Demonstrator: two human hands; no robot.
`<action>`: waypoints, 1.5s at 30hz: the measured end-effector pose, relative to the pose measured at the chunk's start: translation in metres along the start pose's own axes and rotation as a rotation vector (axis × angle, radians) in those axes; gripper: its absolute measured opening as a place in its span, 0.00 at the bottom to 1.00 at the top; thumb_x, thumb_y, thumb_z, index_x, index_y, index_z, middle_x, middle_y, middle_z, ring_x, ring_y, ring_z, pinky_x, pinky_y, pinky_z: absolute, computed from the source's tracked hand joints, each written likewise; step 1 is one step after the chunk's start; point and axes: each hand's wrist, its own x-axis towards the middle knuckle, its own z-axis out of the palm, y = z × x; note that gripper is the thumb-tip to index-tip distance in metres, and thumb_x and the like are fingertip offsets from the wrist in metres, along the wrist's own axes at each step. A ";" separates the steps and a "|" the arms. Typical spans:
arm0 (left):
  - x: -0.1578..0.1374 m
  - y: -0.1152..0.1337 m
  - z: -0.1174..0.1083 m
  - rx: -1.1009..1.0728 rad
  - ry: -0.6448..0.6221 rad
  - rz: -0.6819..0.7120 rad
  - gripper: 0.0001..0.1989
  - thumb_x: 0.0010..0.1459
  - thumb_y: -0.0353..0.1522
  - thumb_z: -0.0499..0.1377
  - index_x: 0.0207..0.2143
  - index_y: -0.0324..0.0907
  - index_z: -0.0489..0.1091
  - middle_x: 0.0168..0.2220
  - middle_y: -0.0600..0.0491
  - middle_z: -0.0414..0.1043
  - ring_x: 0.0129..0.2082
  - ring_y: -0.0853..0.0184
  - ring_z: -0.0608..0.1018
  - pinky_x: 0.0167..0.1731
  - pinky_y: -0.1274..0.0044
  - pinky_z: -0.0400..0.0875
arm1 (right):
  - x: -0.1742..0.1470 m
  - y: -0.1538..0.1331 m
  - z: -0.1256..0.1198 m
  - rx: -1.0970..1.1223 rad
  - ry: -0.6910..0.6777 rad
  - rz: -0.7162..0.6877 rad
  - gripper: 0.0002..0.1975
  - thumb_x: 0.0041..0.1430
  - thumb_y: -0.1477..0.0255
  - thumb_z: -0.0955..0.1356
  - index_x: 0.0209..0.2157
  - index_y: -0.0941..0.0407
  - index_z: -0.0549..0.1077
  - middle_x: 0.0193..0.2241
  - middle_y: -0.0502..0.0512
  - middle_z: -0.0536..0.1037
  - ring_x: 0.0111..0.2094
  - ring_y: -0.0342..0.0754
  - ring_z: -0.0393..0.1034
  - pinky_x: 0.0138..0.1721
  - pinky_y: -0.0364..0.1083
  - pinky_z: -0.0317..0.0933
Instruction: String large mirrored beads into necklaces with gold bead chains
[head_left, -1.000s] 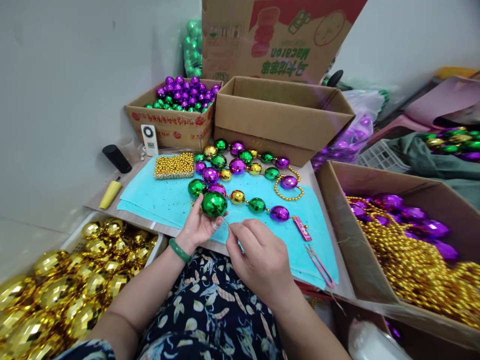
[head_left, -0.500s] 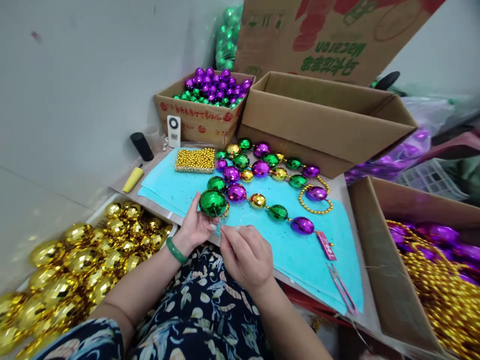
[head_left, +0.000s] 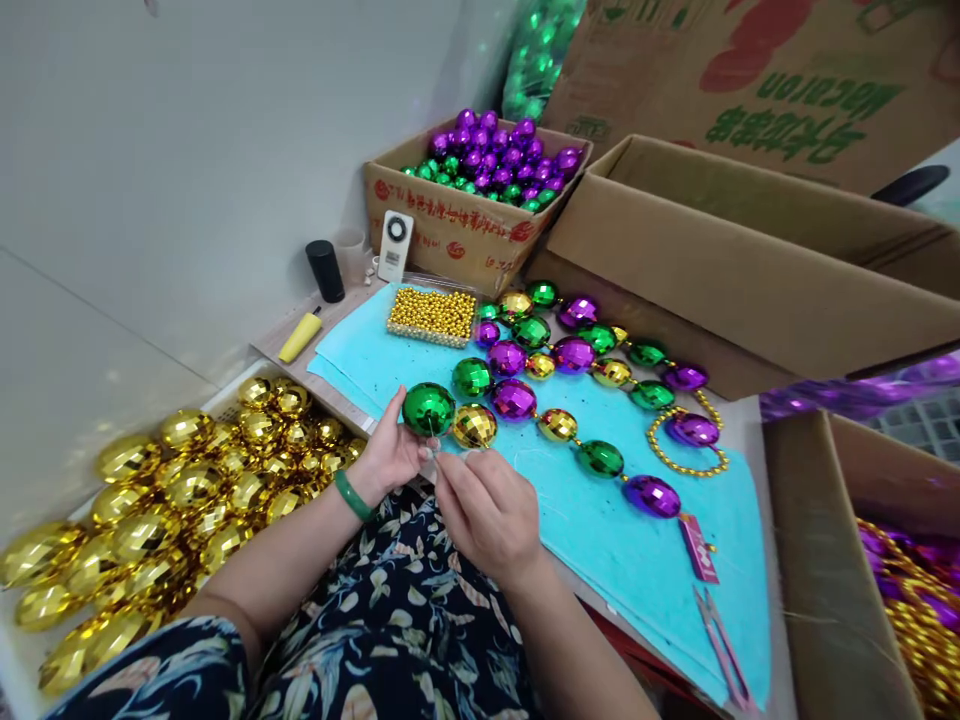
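Note:
A large shiny green bead [head_left: 428, 408] rests in the fingers of my left hand [head_left: 391, 452], which are curled around its lower left side. Just below the bead, my right hand [head_left: 491, 512] pinches a thin clear thread that runs up to it. A gold faceted bead [head_left: 475, 428] sits right behind my right hand's knuckles, close to the green one. From there a strand of green, purple and gold beads [head_left: 514, 399] winds over the blue cloth [head_left: 570, 520]. The strand's lower end, a purple bead [head_left: 652, 495], lies near a pink tag [head_left: 699, 549].
Pink-handled snips [head_left: 724, 650] lie at the cloth's right. A clear tray of small gold beads [head_left: 431, 316], a yellow-handled tool [head_left: 300, 337] and a black cylinder [head_left: 325, 271] are at the back left. Cardboard boxes [head_left: 442, 235] line the back; gold beads [head_left: 142, 530] fill a left bin.
The view has swung left, so the table and boxes appear farther right. The gold bead, mostly hidden before, now shows beside the green bead. Both hands keep nearly the same pose.

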 end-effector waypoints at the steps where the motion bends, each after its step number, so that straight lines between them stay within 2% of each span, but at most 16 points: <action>1: 0.000 0.002 0.000 -0.005 0.004 -0.001 0.30 0.57 0.52 0.48 0.33 0.32 0.71 0.23 0.46 0.72 0.18 0.69 0.70 0.18 0.79 0.64 | 0.001 0.001 0.001 0.009 -0.005 -0.001 0.11 0.57 0.80 0.65 0.43 0.61 0.69 0.25 0.55 0.72 0.27 0.46 0.63 0.27 0.44 0.61; 9: 0.000 0.014 -0.006 -0.032 0.045 -0.026 0.27 0.58 0.51 0.49 0.32 0.34 0.69 0.20 0.51 0.68 0.17 0.71 0.70 0.17 0.80 0.65 | 0.012 0.010 0.008 0.047 -0.033 0.061 0.10 0.58 0.80 0.64 0.41 0.59 0.70 0.27 0.55 0.73 0.28 0.46 0.65 0.28 0.44 0.62; 14: 0.000 0.018 -0.009 -0.029 0.016 -0.034 0.27 0.59 0.51 0.49 0.32 0.34 0.69 0.21 0.50 0.70 0.16 0.71 0.71 0.14 0.82 0.63 | 0.017 0.015 0.015 0.059 -0.052 0.091 0.07 0.58 0.79 0.65 0.38 0.59 0.70 0.28 0.56 0.73 0.29 0.46 0.66 0.31 0.44 0.63; 21: -0.006 0.019 0.002 -0.023 -0.046 -0.039 0.26 0.61 0.48 0.47 0.34 0.34 0.71 0.23 0.49 0.73 0.17 0.70 0.72 0.16 0.80 0.65 | 0.014 0.027 0.037 0.005 -0.110 0.094 0.07 0.59 0.79 0.63 0.36 0.60 0.72 0.27 0.56 0.73 0.31 0.47 0.67 0.32 0.45 0.63; 24: -0.006 0.016 0.005 0.016 -0.050 0.042 0.23 0.60 0.46 0.50 0.37 0.34 0.71 0.27 0.48 0.74 0.19 0.72 0.72 0.18 0.81 0.66 | 0.006 0.033 0.048 -0.017 -0.087 0.133 0.07 0.59 0.78 0.63 0.34 0.60 0.73 0.26 0.55 0.72 0.30 0.46 0.67 0.32 0.44 0.63; 28: -0.004 0.013 0.008 0.147 -0.033 0.308 0.16 0.54 0.40 0.60 0.42 0.41 0.71 0.36 0.51 0.75 0.28 0.70 0.75 0.25 0.80 0.69 | -0.007 0.036 0.054 0.071 0.021 0.352 0.06 0.57 0.78 0.63 0.29 0.58 0.72 0.24 0.52 0.71 0.27 0.44 0.66 0.30 0.43 0.62; 30: -0.004 0.012 0.013 0.216 -0.024 0.428 0.17 0.52 0.38 0.62 0.45 0.45 0.71 0.41 0.53 0.74 0.35 0.68 0.75 0.30 0.79 0.70 | -0.016 0.035 0.051 0.150 0.061 0.494 0.07 0.57 0.78 0.63 0.27 0.57 0.70 0.22 0.50 0.70 0.25 0.42 0.64 0.28 0.42 0.60; 32: -0.004 0.010 0.022 0.312 -0.014 0.544 0.15 0.52 0.39 0.62 0.42 0.44 0.74 0.43 0.52 0.73 0.40 0.67 0.74 0.35 0.78 0.70 | -0.027 0.036 0.046 0.213 0.086 0.612 0.08 0.56 0.78 0.64 0.23 0.57 0.68 0.21 0.48 0.68 0.23 0.41 0.62 0.26 0.41 0.58; 35: -0.002 0.002 0.041 0.553 -0.022 0.748 0.08 0.51 0.36 0.63 0.31 0.40 0.78 0.41 0.49 0.74 0.45 0.65 0.73 0.46 0.75 0.66 | -0.050 0.040 0.036 0.244 0.109 0.720 0.11 0.55 0.77 0.64 0.19 0.57 0.64 0.18 0.46 0.64 0.21 0.40 0.59 0.23 0.40 0.56; 37: 0.002 -0.006 0.055 0.699 -0.079 0.813 0.04 0.51 0.32 0.63 0.29 0.42 0.78 0.37 0.50 0.75 0.43 0.65 0.73 0.49 0.73 0.64 | -0.066 0.047 0.025 0.218 0.093 0.772 0.12 0.54 0.76 0.64 0.18 0.57 0.64 0.17 0.46 0.63 0.20 0.40 0.58 0.22 0.40 0.55; 40: 0.010 -0.021 0.074 0.816 -0.175 0.796 0.04 0.51 0.29 0.62 0.27 0.42 0.78 0.33 0.50 0.75 0.39 0.65 0.74 0.47 0.73 0.65 | -0.084 0.061 0.000 0.139 0.093 0.885 0.04 0.52 0.74 0.66 0.26 0.58 0.72 0.23 0.51 0.73 0.25 0.43 0.65 0.24 0.42 0.60; 43: 0.018 -0.038 0.091 0.866 -0.248 0.723 0.04 0.51 0.27 0.62 0.26 0.41 0.78 0.31 0.50 0.75 0.35 0.67 0.73 0.43 0.75 0.66 | -0.087 0.068 -0.028 0.191 0.192 1.008 0.12 0.53 0.71 0.67 0.40 0.58 0.74 0.36 0.58 0.78 0.32 0.46 0.70 0.27 0.44 0.65; 45: 0.020 -0.048 0.103 0.877 -0.300 0.655 0.04 0.51 0.27 0.62 0.27 0.40 0.78 0.30 0.51 0.75 0.32 0.68 0.73 0.38 0.76 0.67 | -0.081 0.068 -0.041 0.337 0.215 1.034 0.14 0.54 0.70 0.67 0.43 0.57 0.73 0.39 0.59 0.78 0.31 0.45 0.70 0.25 0.43 0.64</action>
